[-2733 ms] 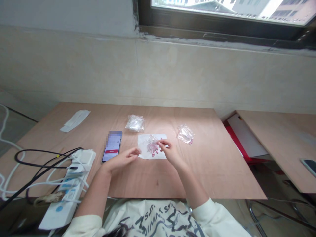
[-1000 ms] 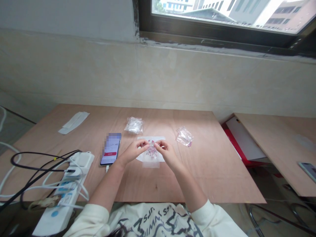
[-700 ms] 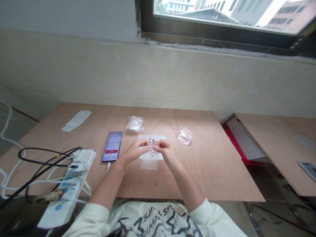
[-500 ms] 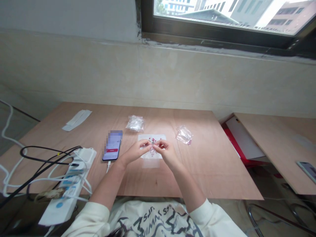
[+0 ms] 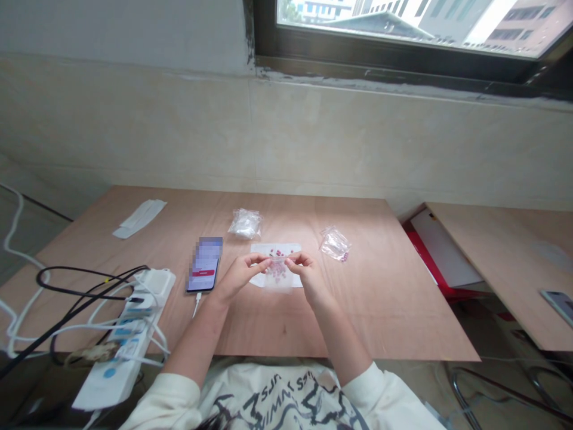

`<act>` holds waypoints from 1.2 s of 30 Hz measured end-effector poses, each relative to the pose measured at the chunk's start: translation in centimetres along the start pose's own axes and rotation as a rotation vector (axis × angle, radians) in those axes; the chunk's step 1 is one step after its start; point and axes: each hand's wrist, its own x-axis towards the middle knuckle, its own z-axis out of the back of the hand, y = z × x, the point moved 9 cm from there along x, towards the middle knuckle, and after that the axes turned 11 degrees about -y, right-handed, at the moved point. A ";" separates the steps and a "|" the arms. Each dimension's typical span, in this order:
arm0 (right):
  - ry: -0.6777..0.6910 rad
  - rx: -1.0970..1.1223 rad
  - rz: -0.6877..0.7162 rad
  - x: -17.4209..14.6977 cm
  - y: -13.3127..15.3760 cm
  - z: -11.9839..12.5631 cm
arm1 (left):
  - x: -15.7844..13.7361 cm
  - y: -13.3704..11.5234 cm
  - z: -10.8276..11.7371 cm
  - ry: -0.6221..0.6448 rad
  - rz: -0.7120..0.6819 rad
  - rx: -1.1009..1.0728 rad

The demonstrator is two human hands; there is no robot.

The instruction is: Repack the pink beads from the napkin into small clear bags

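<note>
The left hand (image 5: pixel 244 276) and right hand (image 5: pixel 310 278) each pinch one end of the far edge of a clear plastic bag (image 5: pixel 278 279), held above a white sheet (image 5: pixel 260 248) bearing small red pieces (image 5: pixel 279 253). A phone (image 5: pixel 206 263) lies near the sheet, left side.

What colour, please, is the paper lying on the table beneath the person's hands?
The paper is white, seen best in the head view.

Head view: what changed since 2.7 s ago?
Left hand moved right and forward from the left edge of the white paper; it now pinches the clear bag opposite the right hand. The bag now spreads toward the wearer. Phone, bag pile stayed put.
</note>
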 end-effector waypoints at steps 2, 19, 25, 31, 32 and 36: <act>0.047 -0.093 -0.005 0.1 0.1 -0.2 | 0.4 0.1 0.5 -0.024 -0.011 0.017; 0.037 -0.483 0.453 -0.3 4.2 -2.1 | 0.6 -2.6 -1.1 0.062 -0.282 0.312; 0.178 -0.197 0.063 -0.2 1.0 -2.0 | 0.0 -2.9 -0.2 0.003 -0.301 0.322; 0.139 -0.029 -0.076 -0.4 0.3 -1.2 | -0.5 -2.0 0.3 -0.014 -0.167 0.227; 0.125 -0.028 -0.075 -0.5 0.3 -1.1 | -0.5 -1.8 0.4 -0.022 -0.154 0.225; 0.102 -0.059 -0.037 -0.6 0.5 -0.9 | -0.6 -1.8 1.0 -0.067 -0.173 0.248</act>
